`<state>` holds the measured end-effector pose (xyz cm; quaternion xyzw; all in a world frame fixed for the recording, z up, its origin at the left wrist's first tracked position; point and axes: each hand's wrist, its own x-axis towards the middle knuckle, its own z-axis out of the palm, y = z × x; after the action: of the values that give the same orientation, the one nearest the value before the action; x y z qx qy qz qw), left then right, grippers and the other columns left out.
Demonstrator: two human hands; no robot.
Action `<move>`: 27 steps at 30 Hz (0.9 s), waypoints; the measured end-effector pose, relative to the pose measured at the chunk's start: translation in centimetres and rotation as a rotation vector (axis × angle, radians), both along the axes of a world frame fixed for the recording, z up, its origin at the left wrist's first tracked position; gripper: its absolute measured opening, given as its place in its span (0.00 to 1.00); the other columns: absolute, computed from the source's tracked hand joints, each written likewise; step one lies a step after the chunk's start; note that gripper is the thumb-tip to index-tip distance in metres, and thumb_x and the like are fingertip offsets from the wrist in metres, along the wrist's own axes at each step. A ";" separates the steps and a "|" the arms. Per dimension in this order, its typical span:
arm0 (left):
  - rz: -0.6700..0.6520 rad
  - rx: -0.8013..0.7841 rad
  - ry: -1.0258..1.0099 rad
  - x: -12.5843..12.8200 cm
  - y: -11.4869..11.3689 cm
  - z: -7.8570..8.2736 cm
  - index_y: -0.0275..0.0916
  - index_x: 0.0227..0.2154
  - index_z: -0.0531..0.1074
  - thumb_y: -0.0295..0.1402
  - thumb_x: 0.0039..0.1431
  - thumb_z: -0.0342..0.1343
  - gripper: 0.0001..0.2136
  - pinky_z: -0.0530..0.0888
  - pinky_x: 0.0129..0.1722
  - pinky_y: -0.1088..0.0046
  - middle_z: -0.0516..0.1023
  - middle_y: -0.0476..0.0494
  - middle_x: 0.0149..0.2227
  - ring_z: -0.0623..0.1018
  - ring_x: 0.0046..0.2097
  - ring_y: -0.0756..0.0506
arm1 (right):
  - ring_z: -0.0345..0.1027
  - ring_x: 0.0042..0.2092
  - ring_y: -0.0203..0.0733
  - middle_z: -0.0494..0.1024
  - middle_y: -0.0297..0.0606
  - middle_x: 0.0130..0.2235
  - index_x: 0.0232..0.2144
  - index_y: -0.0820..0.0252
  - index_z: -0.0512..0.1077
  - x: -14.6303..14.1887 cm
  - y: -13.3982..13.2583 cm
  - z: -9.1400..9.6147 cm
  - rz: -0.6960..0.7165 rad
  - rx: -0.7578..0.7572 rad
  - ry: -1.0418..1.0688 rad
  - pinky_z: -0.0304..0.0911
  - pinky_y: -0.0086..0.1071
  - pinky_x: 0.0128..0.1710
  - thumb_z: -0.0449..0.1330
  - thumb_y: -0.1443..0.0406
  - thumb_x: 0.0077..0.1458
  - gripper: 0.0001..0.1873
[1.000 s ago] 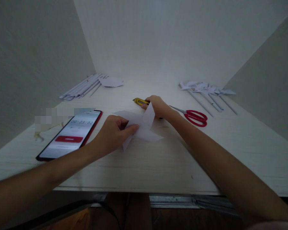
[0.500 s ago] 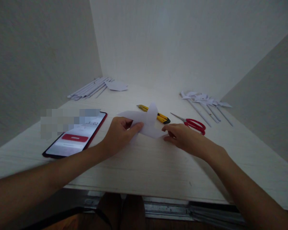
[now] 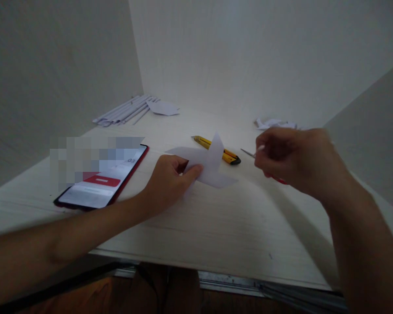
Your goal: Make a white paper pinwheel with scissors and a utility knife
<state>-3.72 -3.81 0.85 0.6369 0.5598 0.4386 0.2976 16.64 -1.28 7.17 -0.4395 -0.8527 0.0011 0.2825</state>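
My left hand [image 3: 170,181] pinches the middle of a white folded paper pinwheel [image 3: 209,163] that rests on the pale wooden table [image 3: 216,222]. One paper blade stands up over a yellow utility knife [image 3: 216,149] lying just behind it. My right hand [image 3: 294,161] is raised above the table to the right, fingers pinched on a tiny pale thing I cannot make out. It hides most of the red-handled scissors [image 3: 249,153], of which only the blade tip shows.
A red-edged phone [image 3: 103,179] with a lit screen lies at the left. White paper sticks [image 3: 124,111] and a paper piece [image 3: 165,108] lie at the back left. Finished paper pinwheels [image 3: 275,124] lie at the back right. White walls close in three sides.
My right hand left the knife, came down beside the paper, then rose to the right with fingers pinched. The left hand stayed on the pinwheel.
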 end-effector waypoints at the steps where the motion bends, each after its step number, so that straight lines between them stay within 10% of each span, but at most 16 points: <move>1: 0.001 -0.006 -0.004 0.0 0.0 0.0 0.34 0.14 0.70 0.35 0.47 0.53 0.12 0.64 0.20 0.78 0.70 0.49 0.16 0.69 0.22 0.51 | 0.59 0.17 0.27 0.66 0.27 0.16 0.23 0.61 0.65 -0.5 -0.4 0.3 0.022 0.003 0.086 0.54 0.22 0.16 0.58 0.70 0.43 0.03; 6: -0.009 0.006 -0.033 0.1 -0.2 0.1 0.34 0.14 0.69 0.35 0.47 0.52 0.13 0.61 0.18 0.79 0.67 0.50 0.14 0.67 0.20 0.52 | 0.64 0.18 0.29 0.71 0.29 0.20 0.23 0.60 0.65 -3.4 -2.4 -1.6 0.229 -0.129 0.410 0.59 0.22 0.16 0.58 0.71 0.44 0.04; 12: -0.037 0.072 -0.037 0.1 -0.3 0.1 0.33 0.13 0.69 0.34 0.47 0.53 0.12 0.60 0.18 0.79 0.66 0.51 0.14 0.64 0.20 0.54 | 0.64 0.23 0.29 0.71 0.31 0.23 0.22 0.60 0.65 -3.8 -2.1 -4.5 0.244 -0.105 0.347 0.60 0.22 0.21 0.56 0.72 0.45 0.05; 27: -0.005 0.126 0.091 0.0 -0.4 0.0 0.35 0.12 0.67 0.36 0.48 0.52 0.14 0.59 0.19 0.78 0.64 0.52 0.14 0.63 0.20 0.54 | 0.57 0.21 0.28 0.69 0.31 0.22 0.22 0.60 0.64 -3.9 -2.1 -4.8 0.161 -0.035 0.132 0.54 0.24 0.22 0.54 0.70 0.47 0.04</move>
<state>-3.69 -4.22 0.86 0.6751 0.5425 0.4426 0.2323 12.74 -3.40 2.39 -0.3735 -0.8645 0.0676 0.3295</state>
